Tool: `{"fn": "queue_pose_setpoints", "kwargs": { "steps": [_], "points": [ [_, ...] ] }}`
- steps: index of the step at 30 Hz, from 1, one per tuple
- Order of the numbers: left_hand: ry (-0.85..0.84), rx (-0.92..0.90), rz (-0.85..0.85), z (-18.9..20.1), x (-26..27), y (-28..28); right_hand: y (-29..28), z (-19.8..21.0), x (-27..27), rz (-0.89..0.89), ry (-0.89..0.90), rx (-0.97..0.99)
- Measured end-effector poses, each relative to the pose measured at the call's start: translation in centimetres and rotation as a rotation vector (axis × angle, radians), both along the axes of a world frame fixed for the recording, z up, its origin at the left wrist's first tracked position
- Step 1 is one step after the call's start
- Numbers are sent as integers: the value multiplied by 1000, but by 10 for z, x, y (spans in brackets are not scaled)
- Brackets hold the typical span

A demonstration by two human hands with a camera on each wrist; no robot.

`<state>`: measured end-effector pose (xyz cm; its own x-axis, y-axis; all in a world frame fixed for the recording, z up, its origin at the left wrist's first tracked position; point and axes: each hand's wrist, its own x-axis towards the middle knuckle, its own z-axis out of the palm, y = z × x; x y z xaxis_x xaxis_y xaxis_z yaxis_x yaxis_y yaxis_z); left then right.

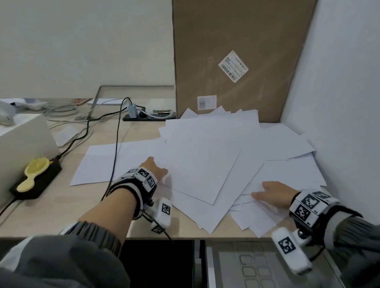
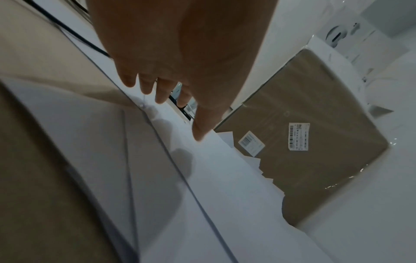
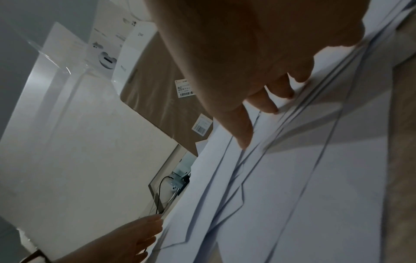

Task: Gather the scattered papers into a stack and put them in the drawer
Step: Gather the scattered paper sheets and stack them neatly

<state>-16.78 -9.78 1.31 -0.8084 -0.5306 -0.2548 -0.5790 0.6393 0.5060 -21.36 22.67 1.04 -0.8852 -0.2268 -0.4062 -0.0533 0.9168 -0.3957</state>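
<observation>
So the papers [image 1: 211,155] are all over the right half of the worktop [image 1: 57,203], fanned out in a messy overlapping spread that runs back to the big cardboard box [image 1: 243,52] leaning in the corner, with one sheet off to the left lying under a black cable [image 1: 116,155]. Nothing is squared up yet, so I'd say this is the very start of the gathering. The left hand [image 1: 154,168] is flat on the left edge of the pile, fingers straight and a bit spread, thumb out, not gripping anything. The right hand [image 1: 273,192] is flat too, fingertips down on the sheets near the front edge, palm low. Both arms reach in from opposite sides, hands well apart with the mess between them, which looks like the setup for sweeping it all toward the middle. The drawer [image 1: 254,267] sits open just below the worktop edge on the right side, no papers in it yet as far as I can see.
</observation>
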Motion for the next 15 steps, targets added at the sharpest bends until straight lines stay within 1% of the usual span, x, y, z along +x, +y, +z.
{"fn": "queue_pose_setpoints", "kwargs": {
  "steps": [1,3,5,7,9,11,13,15],
  "points": [
    [-57,-17,-39,-2,-4,2,-4,-1,-1,34,-12,38],
    [-174,-97,-106,-8,-13,5,-13,-5,-4,69,-37,38],
    [-204,-166,-133,-10,-16,10,-24,-9,-12,96,-23,9],
    [-171,-184,-174,-14,-18,9,-34,-10,-23,109,15,-24],
    [-150,-151,-208,-17,-20,3,-44,-7,-35,91,24,-112],
    [-122,-119,-206,-13,-18,-2,-51,-2,-48,46,4,-283],
    [-86,-36,-150,-8,-19,-7,-56,4,-58,1,-7,-422],
    [-21,126,-57,-1,-22,-13,-58,8,-63,-20,-38,-475]
  ]
}}
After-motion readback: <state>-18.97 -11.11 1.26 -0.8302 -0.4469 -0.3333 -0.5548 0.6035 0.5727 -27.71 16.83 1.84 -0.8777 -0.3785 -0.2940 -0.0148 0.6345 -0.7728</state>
